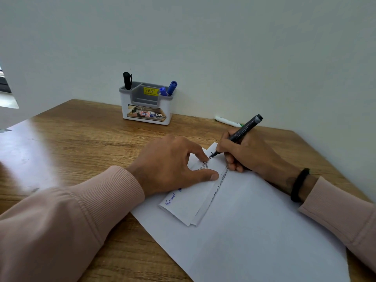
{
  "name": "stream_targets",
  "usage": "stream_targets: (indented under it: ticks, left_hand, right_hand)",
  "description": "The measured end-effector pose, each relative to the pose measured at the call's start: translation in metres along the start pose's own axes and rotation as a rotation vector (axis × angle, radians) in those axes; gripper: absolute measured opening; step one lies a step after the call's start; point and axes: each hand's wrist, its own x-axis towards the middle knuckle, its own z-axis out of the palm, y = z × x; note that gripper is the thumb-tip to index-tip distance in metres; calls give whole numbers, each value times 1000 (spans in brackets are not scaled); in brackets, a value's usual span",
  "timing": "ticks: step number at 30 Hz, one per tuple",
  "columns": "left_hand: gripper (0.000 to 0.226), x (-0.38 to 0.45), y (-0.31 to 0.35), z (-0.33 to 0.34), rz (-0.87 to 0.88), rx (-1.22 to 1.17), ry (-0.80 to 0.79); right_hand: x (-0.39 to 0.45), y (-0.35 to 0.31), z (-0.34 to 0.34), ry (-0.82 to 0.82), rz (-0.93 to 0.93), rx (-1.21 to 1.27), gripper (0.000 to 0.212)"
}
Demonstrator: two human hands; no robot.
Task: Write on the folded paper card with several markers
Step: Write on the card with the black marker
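Looks like an office or study desk: wood-grain tabletop (85,139) against a bare pale wall (223,47), with a plastic pen organizer (145,110) carrying a price sticker and holding markers at 12 o'clock.

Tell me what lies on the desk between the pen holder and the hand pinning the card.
Nothing: the head view shows only bare wooden desk between the pen holder and the left hand that pins the folded card.

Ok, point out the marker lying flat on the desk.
The white marker with the green end, by the wall behind the right hand. The others stand in the holder or are held.
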Motion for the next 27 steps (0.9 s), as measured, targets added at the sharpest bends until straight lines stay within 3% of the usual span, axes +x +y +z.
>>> stream_targets:
  ticks: [11, 18, 22, 25, 27]
  left_hand:
    - [60, 0, -4, 4, 12, -10, 48]
    - [52, 3, -7, 1, -30, -144, 0]
    - [41, 7, -13, -1, -66, -511, 31]
    - [26, 16, -16, -5, -252, -1065, 53]
    - [34, 20, -20, -8, -375, -1387, 72]
  right_hand:
    - [4, 7, 2, 86, 0, 35, 19]
    - [-1, -5, -7, 289, -201, 244, 2]
    - [-10, -24, 4, 191, -291, 376, 21]
    - [-17, -29, 15, 130, -319, 396, 35]
    - [-21, -28, 19, 98, -362, 322, 35]
